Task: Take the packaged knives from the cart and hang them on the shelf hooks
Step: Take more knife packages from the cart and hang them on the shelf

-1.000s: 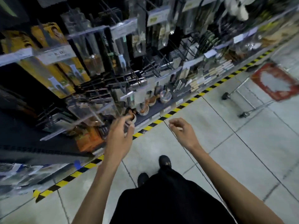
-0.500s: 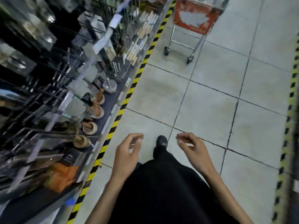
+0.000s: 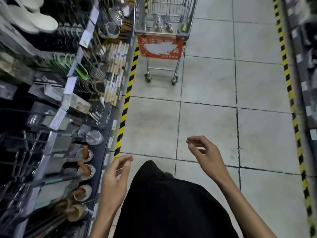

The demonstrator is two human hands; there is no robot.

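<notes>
A metal shopping cart [image 3: 187, 23] with a red sign on its front stands ahead in the aisle, and packaged knives [image 3: 161, 23] lie in its basket. The shelf [image 3: 56, 114] with hooks and kitchenware runs along the left. My left hand [image 3: 115, 182] hangs low by the shelf edge, fingers loosely curled, holding nothing. Further right, over the tiles, my right hand [image 3: 205, 155] is also empty with relaxed, curled fingers. Both hands are well short of the cart.
Yellow-black floor tape [image 3: 127, 100] marks the foot of the left shelf, and a second strip [image 3: 289, 90] runs along another shelf on the right. Grey tiled floor [image 3: 205, 109] lies between me and the cart. Small bowls and cups [image 3: 85, 170] sit on the bottom shelf.
My view has swung from the shelf to the aisle, bringing the cart straight ahead. My left hand left the shelf hooks and both hands dropped, empty.
</notes>
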